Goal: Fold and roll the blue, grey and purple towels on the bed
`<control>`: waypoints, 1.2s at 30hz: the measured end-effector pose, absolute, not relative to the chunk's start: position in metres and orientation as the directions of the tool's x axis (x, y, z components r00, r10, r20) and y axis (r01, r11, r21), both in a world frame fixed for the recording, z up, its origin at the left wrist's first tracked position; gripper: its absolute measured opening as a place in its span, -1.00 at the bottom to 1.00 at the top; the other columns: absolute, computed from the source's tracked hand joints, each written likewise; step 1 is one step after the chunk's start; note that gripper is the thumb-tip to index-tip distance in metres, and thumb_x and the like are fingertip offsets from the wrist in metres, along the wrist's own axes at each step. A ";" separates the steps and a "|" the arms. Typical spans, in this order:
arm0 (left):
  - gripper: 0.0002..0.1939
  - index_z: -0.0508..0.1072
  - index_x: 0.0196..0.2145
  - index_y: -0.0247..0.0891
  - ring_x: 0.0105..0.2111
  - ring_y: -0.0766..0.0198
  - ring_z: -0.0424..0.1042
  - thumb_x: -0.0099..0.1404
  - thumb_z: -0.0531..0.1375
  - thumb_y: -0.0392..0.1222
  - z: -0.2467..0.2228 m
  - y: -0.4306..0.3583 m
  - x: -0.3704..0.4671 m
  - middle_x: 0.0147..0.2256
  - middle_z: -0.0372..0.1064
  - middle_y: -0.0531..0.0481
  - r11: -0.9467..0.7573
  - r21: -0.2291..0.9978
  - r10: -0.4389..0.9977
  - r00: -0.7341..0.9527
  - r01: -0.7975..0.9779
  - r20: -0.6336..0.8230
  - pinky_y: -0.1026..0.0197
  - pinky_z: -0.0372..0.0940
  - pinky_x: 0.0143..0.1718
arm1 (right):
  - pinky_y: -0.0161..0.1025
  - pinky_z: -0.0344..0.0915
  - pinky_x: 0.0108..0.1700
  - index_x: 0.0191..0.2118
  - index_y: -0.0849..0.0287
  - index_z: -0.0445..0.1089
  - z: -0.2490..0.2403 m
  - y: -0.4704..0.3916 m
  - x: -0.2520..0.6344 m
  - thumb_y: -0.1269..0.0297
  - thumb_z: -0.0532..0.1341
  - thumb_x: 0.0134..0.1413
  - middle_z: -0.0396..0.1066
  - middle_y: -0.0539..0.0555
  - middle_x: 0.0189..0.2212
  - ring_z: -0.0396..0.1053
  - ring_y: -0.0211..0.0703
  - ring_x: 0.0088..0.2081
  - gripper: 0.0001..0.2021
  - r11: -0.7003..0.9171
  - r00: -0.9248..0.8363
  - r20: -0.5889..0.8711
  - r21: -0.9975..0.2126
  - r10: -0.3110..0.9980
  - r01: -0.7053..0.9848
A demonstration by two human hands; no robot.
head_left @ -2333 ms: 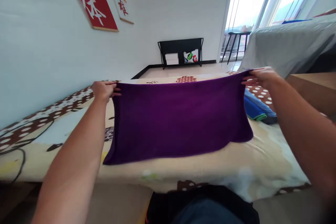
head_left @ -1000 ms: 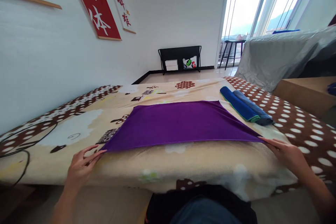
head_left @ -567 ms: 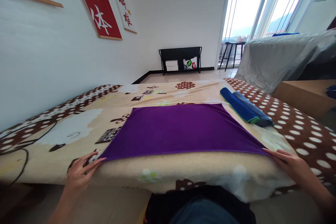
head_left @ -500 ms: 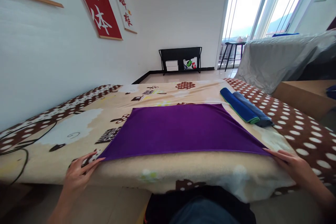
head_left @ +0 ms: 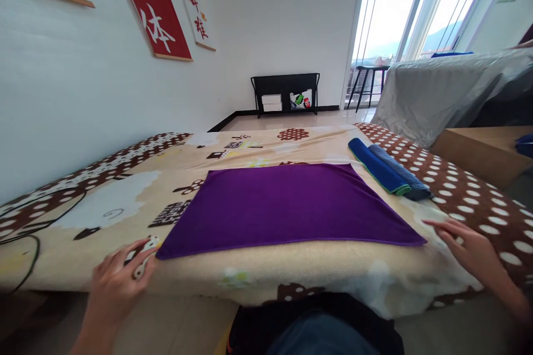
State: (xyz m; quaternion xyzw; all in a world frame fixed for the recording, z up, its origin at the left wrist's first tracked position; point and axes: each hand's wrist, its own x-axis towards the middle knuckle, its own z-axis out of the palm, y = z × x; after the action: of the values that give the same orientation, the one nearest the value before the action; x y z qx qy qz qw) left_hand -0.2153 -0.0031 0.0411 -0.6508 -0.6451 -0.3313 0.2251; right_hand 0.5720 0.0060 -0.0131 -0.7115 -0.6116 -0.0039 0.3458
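Note:
A purple towel (head_left: 283, 205) lies spread out flat, its near edge close to the front of the bed. My left hand (head_left: 120, 272) is beside the towel's near left corner, fingers apart and holding nothing; whether a fingertip still touches the corner I cannot tell. Just off the near right corner, my right hand (head_left: 466, 244) hovers low over the blanket (head_left: 325, 260), empty, with its index finger stretched out. To the far right of the towel rest a rolled blue towel (head_left: 377, 166) with green edging and a rolled grey-blue towel (head_left: 402, 172), side by side.
A dark cable (head_left: 35, 258) curves over the blanket at the left. Right of the bed are a cardboard box (head_left: 478, 150) and a plastic-covered piece of furniture (head_left: 433, 89). A black rack (head_left: 285, 86) stands against the far wall, and a stool (head_left: 368, 80) by the window.
My right hand has let go of the towel's near right corner and lifted slightly away. My left hand has drawn back left from the other corner, its fingers loosened. The towel lies slacker.

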 end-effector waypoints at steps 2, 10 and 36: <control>-0.41 0.32 0.15 0.49 0.09 -0.01 0.44 0.21 0.08 -0.10 0.058 0.017 -0.172 0.08 0.45 0.21 -0.181 0.083 0.722 0.075 0.980 0.688 -0.13 0.21 0.22 | 0.02 0.40 -0.06 -0.06 -0.32 0.53 0.010 0.034 0.525 -0.12 -0.02 0.18 0.50 0.16 -0.10 0.49 0.09 -0.11 -0.59 0.092 0.189 0.467 -0.515 0.864 0.853; -0.28 0.02 0.41 -0.19 0.40 0.23 -0.03 0.31 -0.05 -0.35 0.074 0.162 0.062 0.40 -0.03 -0.07 -0.489 0.222 0.853 0.410 0.844 0.321 0.07 -0.03 0.38 | -0.02 -0.01 0.37 0.39 0.19 0.08 0.050 0.166 0.268 0.17 -0.03 0.32 -0.06 0.15 0.41 -0.05 -0.04 0.41 -0.42 0.302 -0.201 0.291 -0.362 0.936 0.882; -0.45 0.17 0.35 -0.23 0.40 0.15 -0.02 0.45 -0.11 -0.17 0.000 0.185 0.101 0.39 0.00 -0.14 -0.284 0.216 0.950 0.245 0.934 0.192 -0.13 -0.10 0.38 | 0.07 -0.20 0.40 0.39 0.09 0.09 -0.011 0.197 0.264 -0.04 -0.08 0.38 -0.08 0.15 0.42 -0.15 -0.02 0.43 -0.41 0.119 -0.070 0.166 -0.308 0.984 0.944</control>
State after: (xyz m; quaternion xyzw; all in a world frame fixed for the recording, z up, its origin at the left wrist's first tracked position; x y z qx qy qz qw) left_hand 0.1013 0.1855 0.0004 -0.7883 -0.5977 -0.1433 -0.0283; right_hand 0.2638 0.1974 -0.0110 -0.6610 -0.7290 0.0592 0.1675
